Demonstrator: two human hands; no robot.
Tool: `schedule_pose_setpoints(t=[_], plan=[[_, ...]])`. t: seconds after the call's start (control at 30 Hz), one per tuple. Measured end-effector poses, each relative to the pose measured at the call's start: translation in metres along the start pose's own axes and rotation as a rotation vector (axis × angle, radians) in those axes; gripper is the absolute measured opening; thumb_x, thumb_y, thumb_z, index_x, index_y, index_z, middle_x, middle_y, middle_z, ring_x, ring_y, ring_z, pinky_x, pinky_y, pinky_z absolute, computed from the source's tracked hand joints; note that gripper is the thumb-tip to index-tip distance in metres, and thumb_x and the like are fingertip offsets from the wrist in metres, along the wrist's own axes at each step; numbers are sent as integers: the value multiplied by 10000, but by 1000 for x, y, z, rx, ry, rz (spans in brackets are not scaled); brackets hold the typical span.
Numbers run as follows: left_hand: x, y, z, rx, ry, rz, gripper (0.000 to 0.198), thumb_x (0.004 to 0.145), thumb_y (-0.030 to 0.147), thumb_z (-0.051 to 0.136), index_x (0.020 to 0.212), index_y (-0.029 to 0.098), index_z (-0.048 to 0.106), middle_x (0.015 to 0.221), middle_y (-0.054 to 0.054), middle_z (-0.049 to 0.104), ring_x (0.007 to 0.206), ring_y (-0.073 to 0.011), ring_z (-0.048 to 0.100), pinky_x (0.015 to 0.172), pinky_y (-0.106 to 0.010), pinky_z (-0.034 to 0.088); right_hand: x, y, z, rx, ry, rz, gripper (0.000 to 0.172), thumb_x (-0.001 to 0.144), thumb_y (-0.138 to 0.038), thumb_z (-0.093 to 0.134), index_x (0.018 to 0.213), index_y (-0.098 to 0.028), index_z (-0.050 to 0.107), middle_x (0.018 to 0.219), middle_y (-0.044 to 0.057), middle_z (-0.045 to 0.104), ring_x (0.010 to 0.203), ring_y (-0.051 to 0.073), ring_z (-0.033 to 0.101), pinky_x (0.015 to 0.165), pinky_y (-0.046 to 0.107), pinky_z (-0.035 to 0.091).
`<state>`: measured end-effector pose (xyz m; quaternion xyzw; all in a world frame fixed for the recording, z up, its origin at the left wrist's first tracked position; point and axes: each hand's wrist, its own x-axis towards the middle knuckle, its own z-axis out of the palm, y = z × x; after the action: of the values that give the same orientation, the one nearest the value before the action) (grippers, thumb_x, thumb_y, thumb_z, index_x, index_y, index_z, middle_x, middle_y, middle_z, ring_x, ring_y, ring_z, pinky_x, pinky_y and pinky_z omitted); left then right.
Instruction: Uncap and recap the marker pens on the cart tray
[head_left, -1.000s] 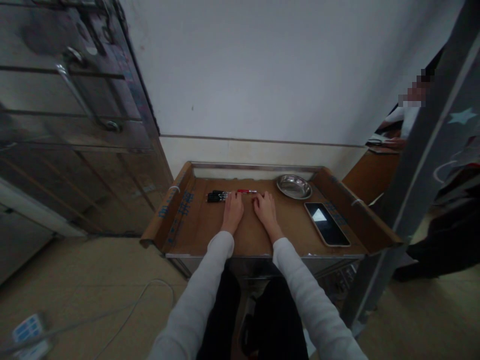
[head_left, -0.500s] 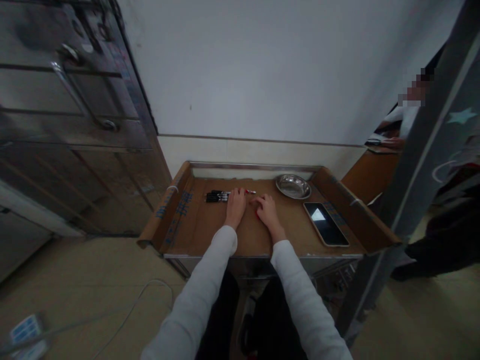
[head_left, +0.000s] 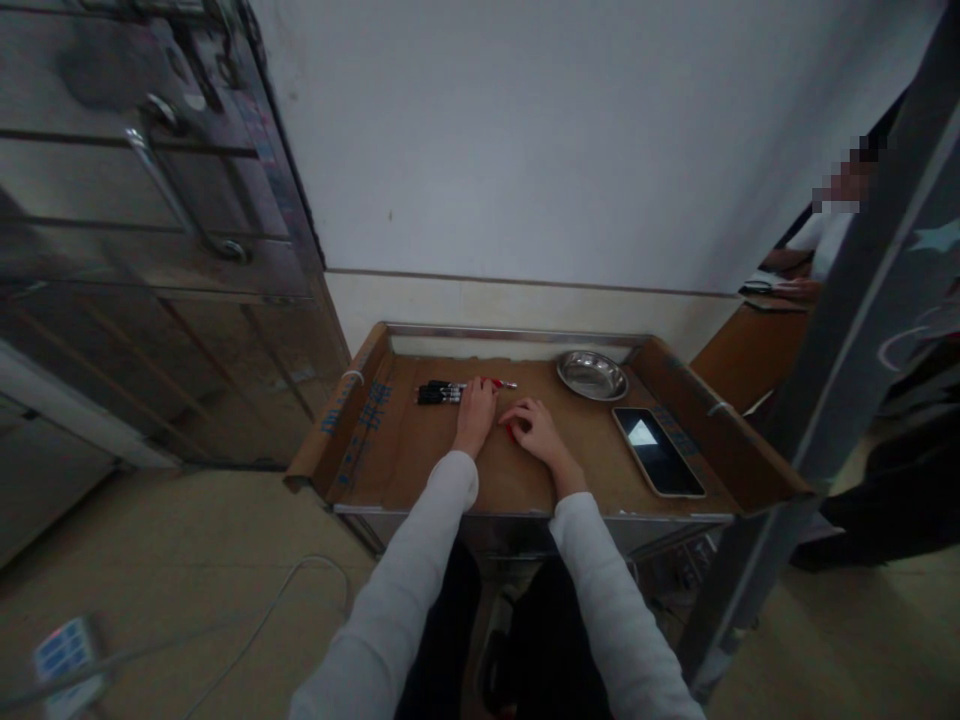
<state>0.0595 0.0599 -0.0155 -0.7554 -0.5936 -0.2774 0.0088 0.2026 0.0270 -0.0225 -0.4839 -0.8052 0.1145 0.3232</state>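
Note:
Several black pens [head_left: 439, 393] lie side by side on the cardboard-covered table [head_left: 409, 455]. My left hand [head_left: 477, 405] rests over their right part, and its fingers hide some of them. A red and silver pen tip [head_left: 507, 384] shows just beyond its fingertips. To the right, my right hand [head_left: 531, 425] is bent, thumb and fingers curled towards each other. Beneath it a small red thing [head_left: 513, 432] shows; how it is gripped is unclear.
A round metal dish [head_left: 592, 375] stands at the table's back right, with a phone [head_left: 660, 452] in front of it. Raised cardboard edges flank the table. A grey post [head_left: 832, 400] rises at the right; beyond it sits a person [head_left: 832, 235].
The view has shifted slightly. My right hand has turned a little and its fingers are more curled. My left hand stays over the pens.

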Motion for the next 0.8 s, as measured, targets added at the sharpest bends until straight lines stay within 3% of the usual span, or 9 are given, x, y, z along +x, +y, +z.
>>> schedule_pose_setpoints(t=[0.2, 0.37, 0.63, 0.8], plan=[[1, -6, 6, -53, 3, 14, 117, 891, 170, 439, 931, 127, 540, 977, -104, 551, 943, -216, 510, 863, -365, 403, -2, -3, -3, 12, -59, -12, 266, 764, -113, 527, 835, -286, 717, 1027, 26, 586, 982, 186, 503, 922, 386, 335], [1, -9, 9, -99, 5, -5, 116, 895, 167, 430, 937, 135, 533, 986, -101, 549, 942, -209, 506, 857, -360, 402, -4, -3, -3, 79, -81, -74, 332, 754, -56, 483, 770, -285, 722, 1046, 13, 601, 983, 165, 514, 931, 385, 329], [2, -9, 4, -232, 0, 24, 86, 885, 147, 454, 905, 139, 538, 950, -75, 583, 943, -183, 531, 879, -340, 415, -4, -5, -2, 40, -35, -32, 187, 751, -128, 548, 809, -236, 688, 1012, 39, 595, 965, 185, 513, 901, 375, 350], [2, -9, 2, -361, 19, 25, 98, 881, 136, 451, 903, 154, 545, 966, -68, 585, 959, -173, 546, 882, -341, 436, -1, 1, 2, 35, 81, 39, 112, 809, -224, 539, 836, -195, 644, 903, 64, 615, 893, 200, 534, 850, 366, 395]])
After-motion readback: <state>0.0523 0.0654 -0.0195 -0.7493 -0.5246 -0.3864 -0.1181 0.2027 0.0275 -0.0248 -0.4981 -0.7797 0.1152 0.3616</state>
